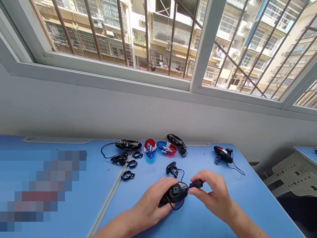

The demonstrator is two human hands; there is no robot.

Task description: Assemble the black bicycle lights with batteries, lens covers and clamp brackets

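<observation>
- Window spanning the far side in a pale frame, brown bars behind it and buildings beyond
- Pale wall below it, running down to the far edge of the tabletop
- Blue tabletop, crossed on the left by a grey seam; a pixelated patch covers part of its left side
- Left hand, near, grasping the left side of a black oval housing, thumb over the top and fingers below
- Right hand, just right of it, pinching a small black piece between thumb and fingers
- Black oval housing, near the middle of the tabletop between the two hands, a thin cable looped around it
- Two dark oval units, one far left with a cable, the other far middle
- Red, white and black unit far right, well apart from the rest
- Two red and blue shells, side by side between the dark units, the left more upright in view
- Black bracket with a ring, just beyond the housing
- Three black ring clamps in a row near the seam
- Small black piece at the housing's right end
</observation>
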